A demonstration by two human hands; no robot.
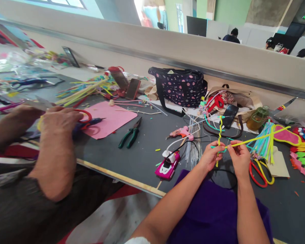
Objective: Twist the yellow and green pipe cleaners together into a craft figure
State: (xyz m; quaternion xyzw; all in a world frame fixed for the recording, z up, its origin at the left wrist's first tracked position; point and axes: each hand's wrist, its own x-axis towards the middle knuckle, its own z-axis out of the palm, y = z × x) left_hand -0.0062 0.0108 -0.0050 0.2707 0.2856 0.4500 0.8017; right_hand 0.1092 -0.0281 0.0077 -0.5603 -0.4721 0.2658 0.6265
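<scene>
Cluttered bench [147, 149]: twisted pipe cleaners [220, 134] are pinched by left hand [210, 156] and right hand [240, 157]; twists should be kept tight.

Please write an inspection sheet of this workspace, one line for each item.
Surface: dark grey table with a pale wooden front edge, dotted with small scraps.
Job's things: twisted yellow and green pipe cleaners held upright; one long yellow pipe cleaner runs off to the right.
Clutter: green pliers, pink glue gun, pink toy car, red and yellow scissors, pink sheet, polka-dot bag, black phone.
Hands: left hand and right hand both pinch the pipe cleaners; a co-worker's hands work at the left.
Cables: black cable loops near the table edge.
Surroundings: low partition wall; people sit beyond it.
</scene>
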